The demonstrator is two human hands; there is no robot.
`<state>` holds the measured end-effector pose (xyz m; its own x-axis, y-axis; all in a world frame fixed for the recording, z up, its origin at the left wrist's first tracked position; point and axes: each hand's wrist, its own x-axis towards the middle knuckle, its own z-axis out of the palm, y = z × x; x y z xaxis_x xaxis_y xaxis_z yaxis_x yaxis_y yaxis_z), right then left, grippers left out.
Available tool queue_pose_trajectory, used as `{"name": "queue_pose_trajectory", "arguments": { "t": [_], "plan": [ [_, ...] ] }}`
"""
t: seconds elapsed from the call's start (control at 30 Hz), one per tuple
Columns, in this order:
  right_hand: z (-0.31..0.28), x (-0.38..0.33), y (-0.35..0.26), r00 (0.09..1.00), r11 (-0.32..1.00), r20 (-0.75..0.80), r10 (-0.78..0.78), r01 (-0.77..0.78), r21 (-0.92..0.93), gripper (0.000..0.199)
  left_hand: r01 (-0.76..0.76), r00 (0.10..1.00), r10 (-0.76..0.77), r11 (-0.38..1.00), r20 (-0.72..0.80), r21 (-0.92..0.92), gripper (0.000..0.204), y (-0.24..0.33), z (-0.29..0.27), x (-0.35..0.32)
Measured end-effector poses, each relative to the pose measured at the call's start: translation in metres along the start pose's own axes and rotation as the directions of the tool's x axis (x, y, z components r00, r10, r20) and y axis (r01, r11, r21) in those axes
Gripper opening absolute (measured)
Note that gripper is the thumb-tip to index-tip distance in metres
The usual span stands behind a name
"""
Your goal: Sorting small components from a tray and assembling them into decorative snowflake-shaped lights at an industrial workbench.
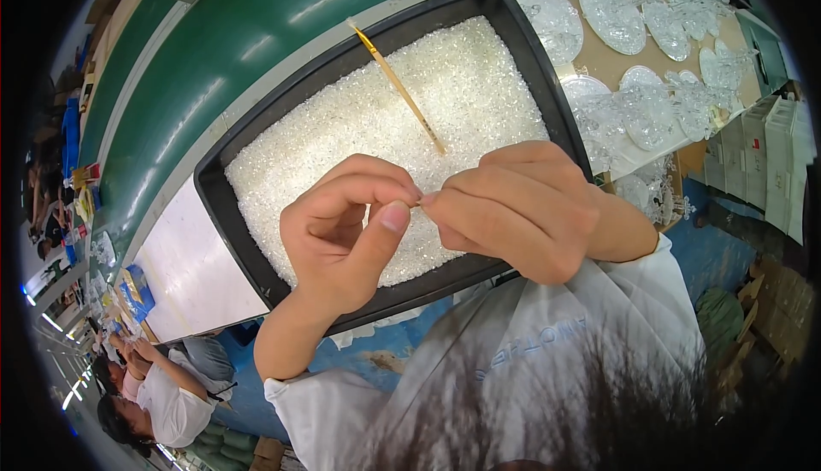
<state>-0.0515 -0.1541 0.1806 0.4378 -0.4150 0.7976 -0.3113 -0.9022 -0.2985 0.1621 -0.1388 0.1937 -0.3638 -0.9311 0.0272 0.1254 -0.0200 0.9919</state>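
Both my hands meet over a black tray (pixel 224 214) filled with clear, glittering granules (pixel 342 129). The thumb and fingers of my left hand (pixel 346 223) are pinched together at their tips. My right hand (pixel 517 206) pinches at the same spot, its fingertips touching or nearly touching the left ones. Whatever lies between the fingertips is too small to make out. Beyond my hands, a thin yellow-handled paintbrush (pixel 398 86) lies across the granules, one end resting over the tray's far rim.
Several clear glittery ornaments (pixel 646 108) lie on a brown board to the right. A green conveyor belt (pixel 248 44) runs past the far side. At the lower left, another person (pixel 171 394) sits by the line. White bins (pixel 774 155) stand at the far right.
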Motion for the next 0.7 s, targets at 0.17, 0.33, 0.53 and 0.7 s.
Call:
{"name": "queue_pose_trajectory", "arguments": {
  "t": [0.17,0.33,0.53,0.7],
  "plan": [
    [-0.0006,0.0004,-0.0001,1.000,1.000,0.013,-0.004,0.004,0.010,0.020,-0.034,0.999,0.034,0.999,-0.001,0.015,0.007,-0.0012,0.0013,0.0004],
    [-0.0012,-0.0004,0.0012,0.999,1.000,0.017,-0.030,0.030,-0.009,0.021,0.007,1.000,-0.007,0.998,-0.002,0.067,0.006,0.0007,0.0005,-0.0009],
    [-0.0030,0.0028,-0.0012,0.999,0.999,0.033,-0.008,0.009,-0.035,0.020,0.014,1.000,-0.015,1.000,0.002,0.026,0.004,-0.0006,0.0020,-0.0010],
    [-0.0020,-0.0001,0.0005,0.999,0.999,0.018,-0.027,0.028,-0.030,0.019,0.077,0.997,-0.077,0.997,0.005,-0.027,0.004,0.0023,0.0023,-0.0006]
  ]
}}
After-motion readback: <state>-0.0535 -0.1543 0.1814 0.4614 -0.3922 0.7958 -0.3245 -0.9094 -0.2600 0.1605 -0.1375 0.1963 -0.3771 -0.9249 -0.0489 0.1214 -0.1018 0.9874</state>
